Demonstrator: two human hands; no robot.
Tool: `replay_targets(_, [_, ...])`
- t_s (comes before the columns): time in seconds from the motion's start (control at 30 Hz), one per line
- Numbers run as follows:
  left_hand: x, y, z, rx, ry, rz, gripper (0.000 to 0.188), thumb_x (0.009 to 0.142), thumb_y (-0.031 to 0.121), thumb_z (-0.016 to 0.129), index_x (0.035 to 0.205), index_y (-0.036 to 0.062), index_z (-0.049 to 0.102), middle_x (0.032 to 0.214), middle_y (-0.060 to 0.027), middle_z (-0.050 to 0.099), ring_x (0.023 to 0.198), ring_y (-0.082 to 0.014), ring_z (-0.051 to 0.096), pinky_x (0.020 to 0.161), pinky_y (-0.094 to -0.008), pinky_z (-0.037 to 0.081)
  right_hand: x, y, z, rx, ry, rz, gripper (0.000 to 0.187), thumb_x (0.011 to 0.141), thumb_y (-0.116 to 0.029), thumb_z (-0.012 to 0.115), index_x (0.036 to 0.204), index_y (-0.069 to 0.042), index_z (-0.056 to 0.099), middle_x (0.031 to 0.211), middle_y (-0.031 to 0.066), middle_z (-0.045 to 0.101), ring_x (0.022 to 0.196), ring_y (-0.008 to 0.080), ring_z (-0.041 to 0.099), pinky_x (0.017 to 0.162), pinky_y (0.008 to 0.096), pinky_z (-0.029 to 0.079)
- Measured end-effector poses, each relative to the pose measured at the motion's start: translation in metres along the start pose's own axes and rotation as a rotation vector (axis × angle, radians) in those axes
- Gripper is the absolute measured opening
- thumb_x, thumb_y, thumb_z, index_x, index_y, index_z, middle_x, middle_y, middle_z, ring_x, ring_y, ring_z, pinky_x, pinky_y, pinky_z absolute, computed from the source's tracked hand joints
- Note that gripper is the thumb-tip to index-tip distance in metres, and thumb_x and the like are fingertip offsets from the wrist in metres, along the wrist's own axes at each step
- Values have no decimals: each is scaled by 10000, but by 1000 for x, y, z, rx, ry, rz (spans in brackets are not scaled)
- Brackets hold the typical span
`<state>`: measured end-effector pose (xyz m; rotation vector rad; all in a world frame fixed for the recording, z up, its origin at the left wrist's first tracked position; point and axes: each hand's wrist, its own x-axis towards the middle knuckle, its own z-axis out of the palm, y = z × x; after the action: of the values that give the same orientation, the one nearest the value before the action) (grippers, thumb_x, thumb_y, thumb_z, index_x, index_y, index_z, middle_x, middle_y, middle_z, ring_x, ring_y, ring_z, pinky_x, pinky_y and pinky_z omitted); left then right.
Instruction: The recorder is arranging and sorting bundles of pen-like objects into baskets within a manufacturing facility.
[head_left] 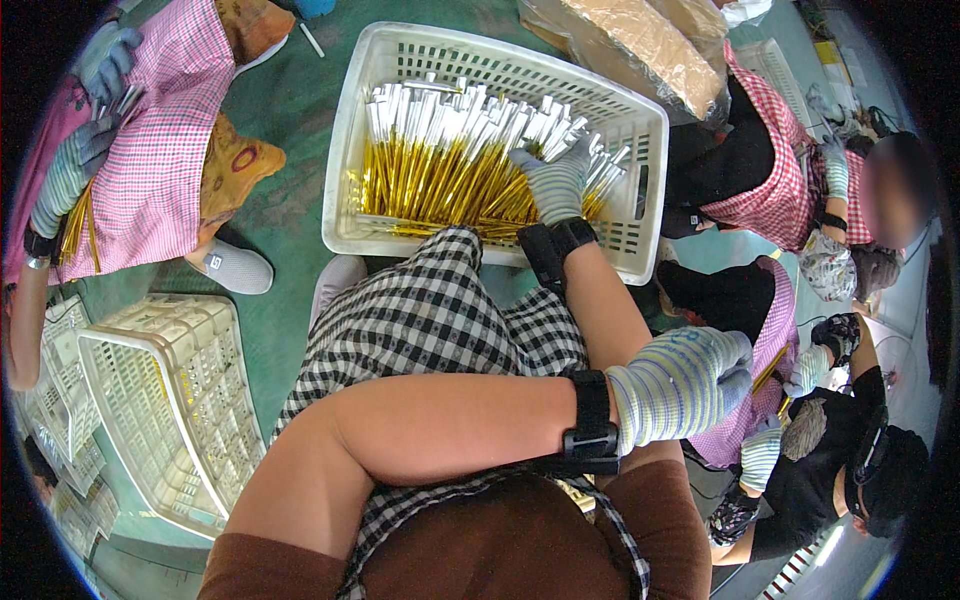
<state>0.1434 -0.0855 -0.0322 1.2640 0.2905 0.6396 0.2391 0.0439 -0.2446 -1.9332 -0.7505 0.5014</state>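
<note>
A white plastic crate (345, 200) stands in front of me, holding many thin gold sticks with silver ends (440, 165). My right hand (555, 185), in a striped knit glove, reaches into the crate's right part. Its thumb and fingers close around some of the sticks near their silver ends; the fingertips are partly hidden among them. My left forearm crosses my body to the right. At its end my left hand (680, 388), gloved the same way, is curled closed beside my right upper arm, away from the crate. Whatever its fingers may hold is hidden.
A second white crate (165, 400) lies tipped at the left on the green floor (290, 120). A co-worker's gloved hand (70, 170) holds gold sticks at the far left. More co-workers sit close on the right. A plastic-wrapped carton (640, 50) stands behind the crate.
</note>
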Motion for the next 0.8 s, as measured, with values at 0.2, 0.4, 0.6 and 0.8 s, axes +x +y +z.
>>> replay_targets(0.2, [0,1,-3,-14,-27,26,156,781,187,612,860,58,576,785,-154,631,753,-358,608,648,-403,479,-12,-16,0,-533,44,-89,971,528,-268,819,1296,40,311,1216,245,430,1139,384,423,1014,390,338])
replay_targets(0.4, [0,3,-4,5,-35,10,152,782,182,609,862,58,574,779,-153,631,756,-362,607,648,-410,478,-7,-7,0,-516,52,-72,828,555,-238,778,1226,55,391,1157,245,458,1071,378,456,962,403,371])
replay_targets(0.6, [-2,3,-5,4,-26,13,143,769,188,611,852,76,580,776,-151,630,746,-359,607,646,-416,479,5,17,1,-302,28,-30,750,539,-190,757,1163,71,433,1099,217,487,1030,332,477,925,373,387])
replay_targets(0.8, [-3,5,-2,76,0,-52,144,752,208,625,829,93,585,764,-131,628,733,-351,609,631,-425,472,-1,8,0,-74,16,-28,677,561,-161,743,1127,56,443,994,160,587,884,256,571,812,327,459])
